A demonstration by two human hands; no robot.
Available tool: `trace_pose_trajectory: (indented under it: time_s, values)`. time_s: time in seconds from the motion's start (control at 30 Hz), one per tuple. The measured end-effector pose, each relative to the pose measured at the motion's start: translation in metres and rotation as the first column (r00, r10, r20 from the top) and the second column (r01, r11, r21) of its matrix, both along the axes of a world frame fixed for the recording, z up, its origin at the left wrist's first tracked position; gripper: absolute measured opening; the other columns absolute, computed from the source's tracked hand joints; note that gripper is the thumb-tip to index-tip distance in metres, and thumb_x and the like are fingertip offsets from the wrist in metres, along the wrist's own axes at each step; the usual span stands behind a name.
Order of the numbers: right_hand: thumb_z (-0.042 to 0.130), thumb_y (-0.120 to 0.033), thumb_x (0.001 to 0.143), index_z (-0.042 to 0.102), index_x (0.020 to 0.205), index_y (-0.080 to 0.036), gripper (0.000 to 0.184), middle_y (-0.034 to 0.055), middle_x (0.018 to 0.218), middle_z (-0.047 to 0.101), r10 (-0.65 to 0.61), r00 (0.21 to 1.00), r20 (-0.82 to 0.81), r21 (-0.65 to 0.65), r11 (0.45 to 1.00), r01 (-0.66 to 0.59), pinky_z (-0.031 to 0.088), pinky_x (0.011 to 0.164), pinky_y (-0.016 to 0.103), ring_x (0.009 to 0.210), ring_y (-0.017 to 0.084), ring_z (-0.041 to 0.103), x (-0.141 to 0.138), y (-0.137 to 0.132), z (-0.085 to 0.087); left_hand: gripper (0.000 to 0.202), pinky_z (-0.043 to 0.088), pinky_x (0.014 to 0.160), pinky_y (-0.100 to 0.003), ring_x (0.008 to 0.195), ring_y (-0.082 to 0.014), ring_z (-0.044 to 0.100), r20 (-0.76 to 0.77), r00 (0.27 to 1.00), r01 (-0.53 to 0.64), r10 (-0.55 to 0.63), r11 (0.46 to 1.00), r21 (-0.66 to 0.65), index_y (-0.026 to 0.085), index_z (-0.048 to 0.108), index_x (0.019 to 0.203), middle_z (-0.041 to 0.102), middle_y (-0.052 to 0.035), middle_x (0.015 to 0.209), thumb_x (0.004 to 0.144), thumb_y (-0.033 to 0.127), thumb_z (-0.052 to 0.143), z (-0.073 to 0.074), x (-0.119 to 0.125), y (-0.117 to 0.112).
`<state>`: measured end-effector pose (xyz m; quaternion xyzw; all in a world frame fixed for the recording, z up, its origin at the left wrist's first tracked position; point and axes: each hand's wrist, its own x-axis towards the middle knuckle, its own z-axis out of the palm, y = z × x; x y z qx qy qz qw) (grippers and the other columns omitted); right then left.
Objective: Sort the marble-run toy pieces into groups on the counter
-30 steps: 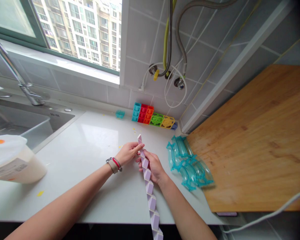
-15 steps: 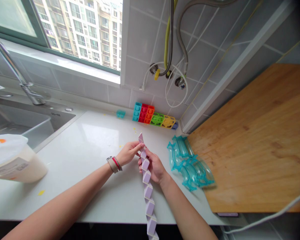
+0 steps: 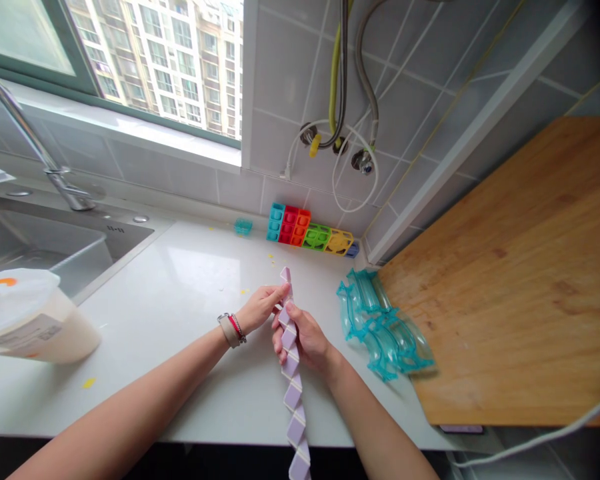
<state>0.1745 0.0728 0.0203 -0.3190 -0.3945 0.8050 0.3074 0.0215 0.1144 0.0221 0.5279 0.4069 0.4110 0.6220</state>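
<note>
A white bench stretches between a wooden board at right and a metal sink at left. A lidded container stands near the sink; clear teal plastic pieces lie just beside the board. Over the bench, a lilac chain of faceted wedges runs past the front edge, clasped at 2 places: the right hand is wrapped around its upper part, the left hand pinches it just below the far tip. A yellow scrap lies at front left.
</note>
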Motion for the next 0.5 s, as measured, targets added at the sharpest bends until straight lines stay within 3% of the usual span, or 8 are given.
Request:
trace_pose_trajectory:
  time_s: [0.1,0.2,0.5]
  values:
    - [0.058,-0.075,0.084,0.063,0.095,-0.013,0.063,0.0008,0.053,0.066,-0.050,0.998,0.047,0.050,0.998,0.047,0.044,0.035,0.021,0.034,0.013,0.054,-0.0030,-0.0004,-0.0014,0.059,0.034,0.047,-0.024,0.042,-0.0093,0.043,-0.004,1.000,-0.012,0.012,0.999,-0.043,0.018,0.054,0.057,0.051,0.0031,0.049,0.084,0.070,0.059,0.0025,0.0011,-0.0011]
    - [0.061,-0.076,0.082,0.064,0.093,-0.013,0.064,0.0008,0.051,0.065,-0.074,0.994,0.079,0.072,0.995,0.069,0.042,0.035,0.021,0.034,0.013,0.055,-0.0046,-0.0005,-0.0017,0.060,0.027,0.042,-0.025,0.037,-0.0084,0.038,0.035,0.999,0.020,-0.015,0.988,-0.154,0.017,0.058,0.058,0.050,0.0026,0.045,0.085,0.071,0.056,0.0060,0.0024,-0.0032]
    - [0.063,-0.076,0.081,0.067,0.090,-0.012,0.065,-0.0010,0.050,0.061,-0.094,0.988,0.121,0.052,0.995,0.088,0.039,0.036,0.020,0.035,0.011,0.052,-0.0026,0.0026,-0.0026,0.072,0.043,0.046,-0.029,0.039,-0.0182,0.053,0.216,0.969,0.200,-0.121,0.897,-0.394,0.014,0.074,0.077,0.039,0.0044,0.034,0.083,0.081,0.048,0.0022,0.0047,-0.0050]
